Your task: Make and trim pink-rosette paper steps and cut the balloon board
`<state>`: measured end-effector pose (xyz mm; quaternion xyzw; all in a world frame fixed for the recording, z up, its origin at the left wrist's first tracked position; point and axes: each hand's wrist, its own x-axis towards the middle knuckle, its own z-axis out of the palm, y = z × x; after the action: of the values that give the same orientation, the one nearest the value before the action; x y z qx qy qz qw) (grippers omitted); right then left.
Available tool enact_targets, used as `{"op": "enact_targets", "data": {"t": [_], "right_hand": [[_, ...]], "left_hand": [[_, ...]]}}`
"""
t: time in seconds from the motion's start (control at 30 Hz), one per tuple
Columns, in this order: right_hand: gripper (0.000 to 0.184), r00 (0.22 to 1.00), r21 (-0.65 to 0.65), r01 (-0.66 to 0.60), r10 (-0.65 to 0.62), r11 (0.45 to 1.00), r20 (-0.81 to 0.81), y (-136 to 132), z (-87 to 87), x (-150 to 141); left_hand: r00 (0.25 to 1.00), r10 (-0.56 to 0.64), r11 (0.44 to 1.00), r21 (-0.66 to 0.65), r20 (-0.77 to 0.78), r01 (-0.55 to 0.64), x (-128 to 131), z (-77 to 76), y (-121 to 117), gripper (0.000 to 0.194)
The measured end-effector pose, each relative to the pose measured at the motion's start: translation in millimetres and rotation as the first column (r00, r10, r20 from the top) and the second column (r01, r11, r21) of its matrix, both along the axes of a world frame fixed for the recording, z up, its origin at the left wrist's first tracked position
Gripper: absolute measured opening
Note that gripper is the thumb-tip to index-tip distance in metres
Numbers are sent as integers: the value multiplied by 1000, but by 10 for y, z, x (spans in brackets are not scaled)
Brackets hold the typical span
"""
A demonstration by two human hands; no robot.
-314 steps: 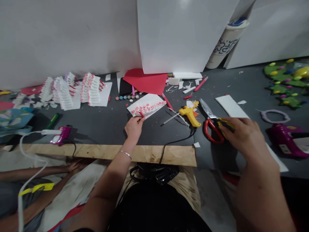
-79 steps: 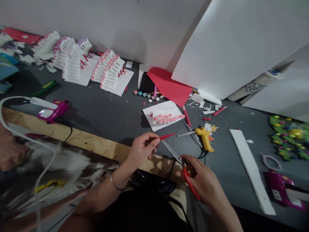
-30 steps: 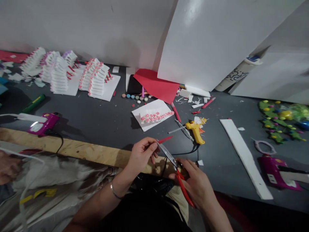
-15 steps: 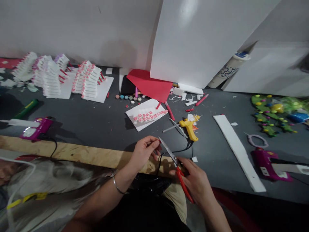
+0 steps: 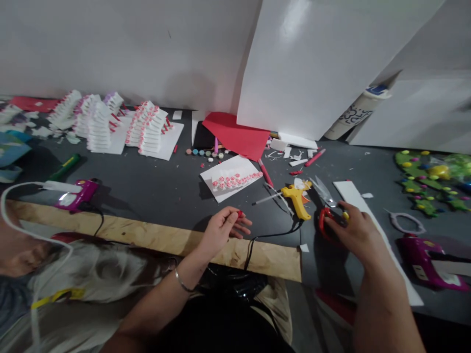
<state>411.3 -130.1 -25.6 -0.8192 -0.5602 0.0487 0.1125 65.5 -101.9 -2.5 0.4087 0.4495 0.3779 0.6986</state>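
Left hand (image 5: 222, 229) at six o'clock, narrowly pinching a small red piece (image 5: 240, 214). Right hand (image 5: 353, 230) at four o'clock, closed around red-handled scissors (image 5: 322, 220), blades pointing to eleven o'clock, above the dark table (image 5: 154, 196). Yellow glue gun (image 5: 296, 202) just beside the scissors, at nine o'clock.
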Motion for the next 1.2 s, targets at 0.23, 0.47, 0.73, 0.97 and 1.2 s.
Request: {"op": "enact_targets", "data": {"t": [0.23, 0.47, 0.73, 0.97, 1.2], "right_hand": [[45, 996, 243, -65, 48, 968, 74, -57, 287, -640], [16, 638, 380, -374, 532, 846, -556, 114, 331, -1966], [6, 568, 431, -336, 545, 838, -617, 334, 289, -2130], [5, 649, 438, -338, 544, 833, -532, 640, 124, -2161], [7, 707, 476, -323, 542, 818, -453, 774, -128, -2253]], "left_hand": [[949, 173, 925, 374, -264, -65, -90, -60, 33, 29], [938, 242, 886, 451, -246, -110, -72, -119, 20, 23], [933, 259, 874, 471, -252, -116, -199, -192, 141, 20], [773, 297, 794, 595, -561, 126, -449, -253, 304, 19], [477, 385, 598, 607, -790, 524, -525, -401, 328, 32]]}}
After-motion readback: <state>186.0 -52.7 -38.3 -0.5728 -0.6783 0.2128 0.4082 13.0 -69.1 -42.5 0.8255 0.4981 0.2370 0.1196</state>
